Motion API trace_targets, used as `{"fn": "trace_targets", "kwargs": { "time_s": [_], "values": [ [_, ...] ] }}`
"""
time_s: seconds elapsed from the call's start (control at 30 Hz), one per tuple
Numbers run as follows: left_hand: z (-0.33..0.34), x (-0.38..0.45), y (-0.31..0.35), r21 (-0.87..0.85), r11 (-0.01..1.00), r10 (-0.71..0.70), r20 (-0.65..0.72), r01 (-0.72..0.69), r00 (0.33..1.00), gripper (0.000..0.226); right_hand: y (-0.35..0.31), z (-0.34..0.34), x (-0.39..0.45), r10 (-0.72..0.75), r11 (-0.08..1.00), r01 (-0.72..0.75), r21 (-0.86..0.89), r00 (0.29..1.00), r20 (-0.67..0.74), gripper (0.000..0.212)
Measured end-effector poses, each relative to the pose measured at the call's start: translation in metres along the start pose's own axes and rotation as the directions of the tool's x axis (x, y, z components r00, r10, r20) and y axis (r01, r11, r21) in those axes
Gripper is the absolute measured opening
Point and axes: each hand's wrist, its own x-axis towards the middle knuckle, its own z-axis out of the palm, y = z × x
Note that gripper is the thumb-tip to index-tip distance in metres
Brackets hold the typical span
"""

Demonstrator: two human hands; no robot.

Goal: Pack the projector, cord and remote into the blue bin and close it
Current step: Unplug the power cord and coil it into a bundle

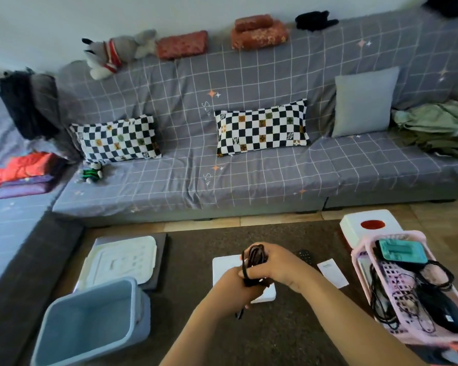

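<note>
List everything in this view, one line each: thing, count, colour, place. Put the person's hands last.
blue bin: 1, blue, open, rug, lower left
lid: 1, white, on a grey pad behind the bin
projector: 1, white, rug, under the hands
cord: 1, dark, bundled, held in both hands
remote: 1, black, rug, behind the right hand
white card: 1, rug, right of the projector
pink basket: 1, holds cables and a teal case, right
white box: 1, red spot on top, behind the basket
checkered pillows: 2, black-white, sofa
grey cushion: 1, sofa, right
plush dog: 1, grey-white, sofa back
left hand: grip on the cord's lower end
right hand: grip on the cord bundle
</note>
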Motion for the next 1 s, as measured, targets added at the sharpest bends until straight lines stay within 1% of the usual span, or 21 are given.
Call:
{"fn": "trace_targets", "kwargs": {
  "time_s": [0.07,0.13,0.2,0.3,0.37,0.43,0.5,0.57,0.6,0.63,0.67,0.7,0.73,0.77,0.8,0.83,0.87,0.9,0.93,0.97,1.0],
  "values": [
    [-0.013,-0.006,-0.010,-0.034,0.999,0.042,0.023,-0.041,0.999,0.010,-0.007,0.006,0.005,0.011,1.000,-0.011,0.023,1.000,0.020,0.027],
    [-0.028,-0.011,-0.023,-0.229,0.970,0.092,0.064,-0.075,0.994,0.009,-0.015,0.011,0.009,0.022,1.000,-0.022,0.015,1.000,0.023,0.023],
    [-0.039,-0.014,-0.034,-0.499,0.862,0.148,0.075,-0.092,0.986,0.017,-0.025,0.014,0.012,0.035,0.997,-0.034,-0.064,0.999,0.026,0.020],
    [-0.043,-0.017,-0.043,-0.723,0.683,0.150,0.002,-0.102,0.989,0.027,-0.043,0.022,0.014,0.035,0.977,-0.022,-0.211,0.998,0.059,0.027],
    [-0.047,-0.016,-0.046,-0.796,0.591,0.112,-0.078,-0.130,0.991,0.036,-0.052,0.028,0.014,0.085,0.964,-0.053,-0.259,0.990,0.113,0.039],
    [-0.058,-0.016,-0.050,-0.848,0.516,0.001,-0.143,-0.123,0.990,0.036,-0.054,0.028,0.011,0.101,0.923,-0.037,-0.382,0.984,0.147,0.049],
    [-0.075,-0.014,-0.058,-0.864,0.492,-0.172,-0.215,-0.105,0.961,0.033,-0.054,0.028,0.006,0.055,0.871,0.054,-0.488,0.977,0.207,0.038],
    [-0.085,-0.011,-0.066,-0.781,0.621,-0.265,-0.292,-0.069,0.919,0.028,-0.056,0.028,0.001,-0.022,0.897,0.112,-0.427,0.977,0.210,0.026],
    [-0.087,-0.011,-0.067,-0.768,0.636,-0.270,-0.307,-0.071,0.913,0.026,-0.057,0.026,0.000,-0.054,0.937,0.115,-0.331,0.981,0.188,0.025],
    [-0.086,-0.010,-0.067,-0.791,0.607,-0.268,-0.297,-0.079,0.916,0.023,-0.058,0.024,0.000,-0.068,0.984,0.095,-0.154,0.983,0.169,0.027],
    [-0.085,-0.009,-0.065,-0.834,0.545,-0.270,-0.278,-0.091,0.922,0.019,-0.059,0.024,0.001,-0.083,0.991,0.063,0.120,0.982,0.167,0.028],
    [-0.084,-0.008,-0.063,-0.874,0.474,-0.267,-0.262,-0.110,0.928,0.017,-0.060,0.025,0.002,-0.095,0.894,0.015,0.448,0.983,0.158,0.027],
    [-0.083,-0.009,-0.060,-0.897,0.417,-0.236,-0.260,-0.145,0.936,0.017,-0.060,0.027,0.004,-0.097,0.676,-0.036,0.736,0.986,0.136,0.027],
    [-0.081,-0.008,-0.058,-0.901,0.395,-0.174,-0.267,-0.181,0.948,0.020,-0.060,0.029,0.007,-0.092,0.389,-0.053,0.920,0.991,0.096,0.029],
    [-0.079,-0.008,-0.056,-0.886,0.413,-0.096,-0.272,-0.210,0.958,0.025,-0.060,0.033,0.010,-0.085,0.110,-0.027,0.994,0.996,0.036,0.033],
    [-0.076,-0.008,-0.053,-0.861,0.452,-0.015,-0.270,-0.234,0.963,0.029,-0.060,0.037,0.015,-0.063,-0.077,0.029,0.997,0.997,-0.034,0.035],
    [-0.073,-0.010,-0.050,-0.829,0.500,0.054,-0.259,-0.251,0.964,0.030,-0.060,0.040,0.019,-0.027,-0.124,0.105,0.987,0.994,-0.109,0.034],
    [-0.070,-0.011,-0.048,-0.797,0.547,0.100,-0.242,-0.256,0.965,0.028,-0.060,0.042,0.021,0.016,-0.026,0.188,0.982,0.982,-0.188,0.030],
    [-0.068,-0.011,-0.047,-0.757,0.603,0.116,-0.229,-0.252,0.967,0.025,-0.061,0.042,0.022,0.031,0.183,0.254,0.950,0.964,-0.263,0.027],
    [-0.067,-0.011,-0.046,-0.700,0.674,0.105,-0.224,-0.235,0.969,0.023,-0.061,0.041,0.023,0.004,0.464,0.283,0.839,0.947,-0.321,0.029],
    [-0.067,-0.011,-0.045,-0.633,0.744,0.089,-0.224,-0.214,0.971,0.022,-0.061,0.041,0.023,-0.047,0.735,0.260,0.626,0.941,-0.335,0.035]
  ]
}}
